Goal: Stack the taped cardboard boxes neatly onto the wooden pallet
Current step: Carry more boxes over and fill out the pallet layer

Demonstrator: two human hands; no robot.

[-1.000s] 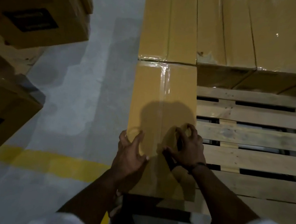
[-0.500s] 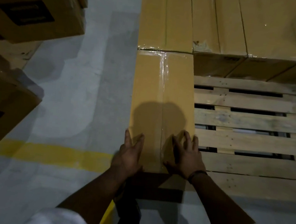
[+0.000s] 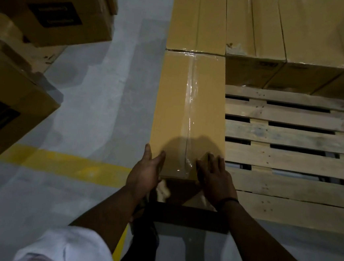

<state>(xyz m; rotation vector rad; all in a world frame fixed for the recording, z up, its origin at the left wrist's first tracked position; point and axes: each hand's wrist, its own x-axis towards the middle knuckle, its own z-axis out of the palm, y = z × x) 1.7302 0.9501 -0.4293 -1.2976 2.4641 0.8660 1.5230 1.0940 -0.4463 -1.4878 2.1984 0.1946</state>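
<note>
Across the grey concrete floor (image 3: 106, 103) sits a slatted wooden pallet (image 3: 285, 162), its far end filled by a row of brown cardboard boxes (image 3: 282, 25). Darker label-printed cartons (image 3: 52, 9) stand well apart on the left. A long brown cardboard box (image 3: 189, 111) lies along the pallet's left edge, its far end touching the row. A yellow painted floor line (image 3: 59, 161) runs left of it. Both hands are released, fingers straight: the left hand (image 3: 143, 176) presses the box's near left corner, the right hand (image 3: 214, 180) lies flat on the near right corner. A strip of clear tape (image 3: 190, 102) runs down the lid's seam.
</note>
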